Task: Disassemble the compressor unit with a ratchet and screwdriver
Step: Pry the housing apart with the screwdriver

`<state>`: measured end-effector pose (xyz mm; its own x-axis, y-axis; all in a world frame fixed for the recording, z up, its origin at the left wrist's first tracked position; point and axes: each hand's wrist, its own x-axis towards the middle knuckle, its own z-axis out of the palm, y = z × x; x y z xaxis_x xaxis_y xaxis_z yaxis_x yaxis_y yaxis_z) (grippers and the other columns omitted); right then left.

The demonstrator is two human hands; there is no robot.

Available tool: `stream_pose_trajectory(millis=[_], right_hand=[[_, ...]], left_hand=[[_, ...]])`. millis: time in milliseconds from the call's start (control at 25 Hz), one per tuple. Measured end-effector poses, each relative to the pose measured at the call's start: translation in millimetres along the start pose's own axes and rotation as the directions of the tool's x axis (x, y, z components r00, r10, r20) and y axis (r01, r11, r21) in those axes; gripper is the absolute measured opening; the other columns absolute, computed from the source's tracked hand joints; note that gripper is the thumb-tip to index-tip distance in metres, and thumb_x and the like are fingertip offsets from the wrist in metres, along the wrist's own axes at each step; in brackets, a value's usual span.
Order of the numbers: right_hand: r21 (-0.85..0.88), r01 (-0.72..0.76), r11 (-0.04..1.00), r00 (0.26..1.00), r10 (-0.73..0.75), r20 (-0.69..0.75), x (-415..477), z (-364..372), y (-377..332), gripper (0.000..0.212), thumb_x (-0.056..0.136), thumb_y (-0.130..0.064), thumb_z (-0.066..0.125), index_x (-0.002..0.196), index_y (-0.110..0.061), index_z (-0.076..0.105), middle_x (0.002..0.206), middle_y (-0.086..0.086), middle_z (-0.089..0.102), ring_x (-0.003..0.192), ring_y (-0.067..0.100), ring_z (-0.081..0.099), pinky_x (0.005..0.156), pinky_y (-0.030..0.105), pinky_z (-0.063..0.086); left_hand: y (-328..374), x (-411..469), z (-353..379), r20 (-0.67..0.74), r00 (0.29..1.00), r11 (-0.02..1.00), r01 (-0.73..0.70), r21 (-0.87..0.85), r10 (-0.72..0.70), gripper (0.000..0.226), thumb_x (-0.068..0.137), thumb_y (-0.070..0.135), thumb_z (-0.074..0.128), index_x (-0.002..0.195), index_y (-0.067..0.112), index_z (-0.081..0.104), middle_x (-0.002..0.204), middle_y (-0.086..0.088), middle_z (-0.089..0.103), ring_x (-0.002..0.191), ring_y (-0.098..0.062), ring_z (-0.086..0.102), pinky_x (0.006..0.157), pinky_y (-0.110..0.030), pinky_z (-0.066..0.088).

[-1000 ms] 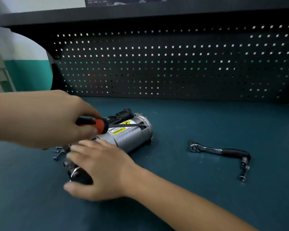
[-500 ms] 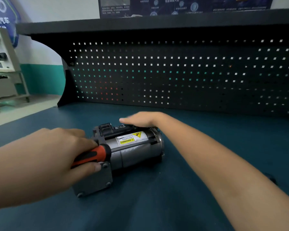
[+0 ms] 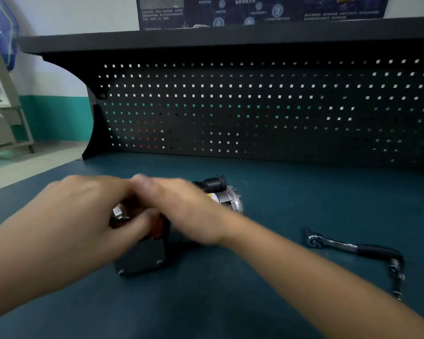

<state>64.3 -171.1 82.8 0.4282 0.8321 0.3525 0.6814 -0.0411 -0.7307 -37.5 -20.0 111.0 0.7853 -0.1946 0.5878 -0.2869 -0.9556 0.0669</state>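
Left hand (image 3: 83, 216) grips screwdriver (image 3: 158, 227); compressor unit (image 3: 227, 199) motor end points far-right.

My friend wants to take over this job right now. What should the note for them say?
Left hand: grips the orange screwdriver at the near end of the compressor.
Right hand: over the compressor's top; too blurred to tell whether it holds it.
Ratchet: lies on the bench to the right, apart from the compressor.
Done: no removed parts in view.
Left: the dark end plate is still on, with screws in its lower corners; take those out, then the rest.
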Motion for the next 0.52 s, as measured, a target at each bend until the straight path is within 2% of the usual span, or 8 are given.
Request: stream_pose_trajectory(millis=[80, 160, 200, 280, 320, 360, 440, 520], right_hand=[[0.081, 0.084, 0.993, 0.991, -0.074, -0.112, -8, 29, -28, 0.037, 0.065, -0.069, 0.048, 0.096, -0.049, 0.051, 0.091, -0.016, 0.06, 0.092, 0.007, 0.058, 0.088, 0.042, 0.049], [0.083, 0.078, 0.994, 0.979, -0.06, -0.196, -11, 38, -25, 0.049, 0.058, -0.063, 0.052, 0.097, -0.035, 0.055, 0.087, -0.005, 0.062, 0.086, 0.012, 0.059, 0.084, 0.045, 0.049], [0.052, 0.061, 0.997, 0.972, -0.047, -0.231, -10, 40, -26, 0.056, 0.055, -0.064, 0.052, 0.094, -0.024, 0.059, 0.081, 0.0, 0.063, 0.081, 0.014, 0.06, 0.079, 0.042, 0.05], [-0.019, 0.059, 0.998, 0.952, -0.062, -0.301, -11, 38, -33, 0.057, 0.054, -0.064, 0.053, 0.079, -0.014, 0.066, 0.064, -0.006, 0.059, 0.064, 0.007, 0.055, 0.067, 0.03, 0.046], [-0.012, 0.088, 0.996, 0.938, -0.087, -0.335, -11, 37, -35, 0.054, 0.055, -0.062, 0.054, 0.071, -0.012, 0.067, 0.058, -0.008, 0.056, 0.06, 0.003, 0.051, 0.063, 0.026, 0.043], [0.005, 0.136, 0.991, 0.924, -0.125, -0.361, -14, 33, -36, 0.05, 0.058, -0.059, 0.055, 0.064, -0.01, 0.065, 0.055, -0.005, 0.054, 0.058, 0.002, 0.049, 0.06, 0.023, 0.041], [0.115, 0.232, 0.966, 0.874, -0.155, -0.46, -25, 19, -35, 0.062, 0.057, -0.062, 0.06, 0.057, 0.0, 0.059, 0.052, 0.009, 0.052, 0.056, 0.005, 0.047, 0.056, 0.019, 0.038], [0.295, 0.255, 0.921, 0.846, -0.065, -0.529, -45, -3, -37, 0.076, 0.052, -0.076, 0.059, 0.054, 0.0, 0.059, 0.049, 0.007, 0.052, 0.053, 0.009, 0.048, 0.053, 0.016, 0.037]], left_hand=[[11, -5, 3, -0.032, 0.999, 0.999, -0.036, -0.012, 0.035, 0.012, 0.067, 0.054, 0.047, 0.075, 0.045, 0.047, 0.067, 0.018, 0.055, 0.059, -0.003, 0.054, 0.046, -0.033, 0.048], [12, -17, 10, -0.259, 0.964, 0.998, -0.07, -0.008, 0.066, 0.01, 0.074, 0.049, 0.049, 0.076, 0.04, 0.045, 0.084, 0.023, 0.055, 0.067, 0.001, 0.055, 0.046, -0.025, 0.048], [10, -19, 12, -0.355, 0.935, 0.977, -0.059, -0.206, -0.019, 0.008, 0.076, 0.046, 0.052, 0.079, 0.04, 0.05, 0.086, 0.023, 0.059, 0.072, 0.004, 0.058, 0.052, -0.022, 0.051], [-6, -8, 8, -0.339, 0.898, 0.668, -0.072, -0.741, -0.279, 0.009, 0.077, 0.039, 0.055, 0.08, 0.036, 0.063, 0.084, 0.016, 0.067, 0.081, 0.0, 0.064, 0.07, -0.024, 0.054], [-24, 6, 10, -0.288, 0.872, 0.494, -0.062, -0.867, -0.395, 0.012, 0.08, 0.034, 0.054, 0.079, 0.033, 0.066, 0.084, 0.012, 0.069, 0.086, -0.003, 0.064, 0.076, -0.03, 0.055], [-45, 23, 18, -0.226, 0.842, 0.465, 0.033, -0.885, -0.489, 0.017, 0.085, 0.028, 0.052, 0.078, 0.032, 0.067, 0.088, 0.009, 0.07, 0.089, -0.005, 0.063, 0.08, -0.034, 0.052], [-76, 58, 47, -0.03, 0.855, 0.637, 0.363, -0.68, -0.518, 0.021, 0.096, 0.021, 0.046, 0.095, 0.025, 0.067, 0.113, -0.002, 0.066, 0.1, -0.01, 0.056, 0.088, -0.031, 0.041], [-97, 76, 91, 0.244, 0.854, 0.744, 0.52, -0.418, -0.459, 0.031, 0.1, 0.024, 0.042, 0.121, 0.01, 0.059, 0.133, -0.009, 0.054, 0.117, -0.018, 0.049, 0.094, -0.025, 0.033]])
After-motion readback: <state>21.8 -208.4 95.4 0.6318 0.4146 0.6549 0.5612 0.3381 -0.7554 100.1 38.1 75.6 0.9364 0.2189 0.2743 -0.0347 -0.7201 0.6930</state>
